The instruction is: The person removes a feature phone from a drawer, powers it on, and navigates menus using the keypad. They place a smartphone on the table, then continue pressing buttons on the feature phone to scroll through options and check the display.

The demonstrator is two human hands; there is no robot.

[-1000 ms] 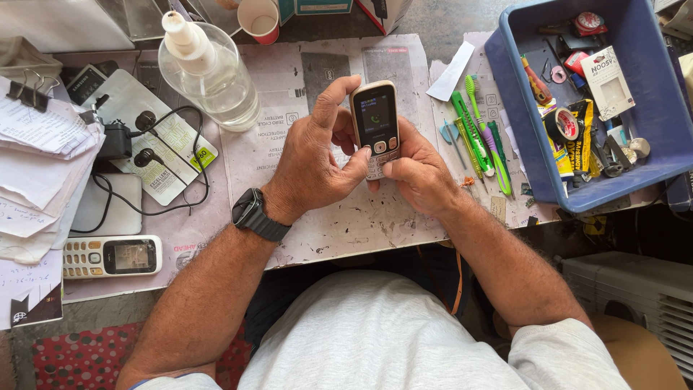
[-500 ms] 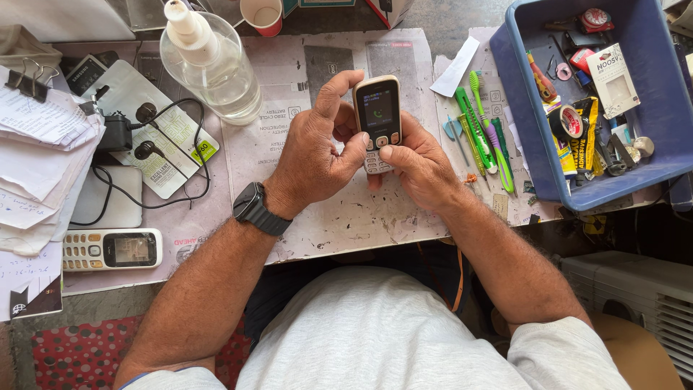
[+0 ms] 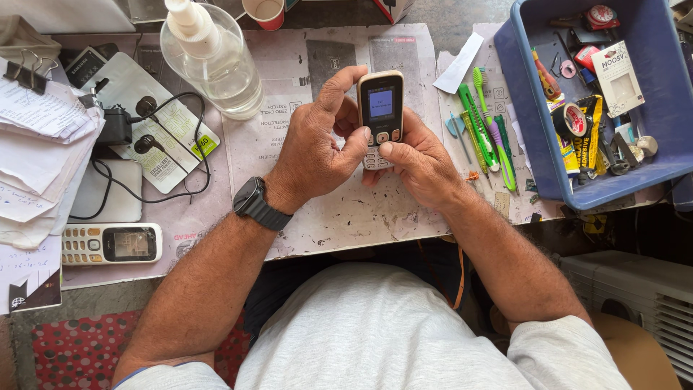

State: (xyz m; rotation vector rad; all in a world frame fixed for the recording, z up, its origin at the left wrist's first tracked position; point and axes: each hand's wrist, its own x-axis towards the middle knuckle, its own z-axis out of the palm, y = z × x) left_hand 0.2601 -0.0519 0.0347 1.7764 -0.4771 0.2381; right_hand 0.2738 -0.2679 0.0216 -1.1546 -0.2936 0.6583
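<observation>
Barely shifted, both hands cradle the small gold-edged keypad phone above the paper-covered tabletop: left hand gripping its side, right hand thumbing keys; lit screen suggests testing, calling for careful presses

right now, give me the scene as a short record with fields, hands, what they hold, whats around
left hand: left hand wraps the keypad phone from the side, thumb on its keypad
right hand: right hand supports the phone from below, thumb on its keypad
phone state: upright, screen lit blue
left of hands: clear spray bottle, second keypad phone lying flat, black cable
right of hands: green toothbrushes, blue bin of tools
surface: stained paper mat
</observation>
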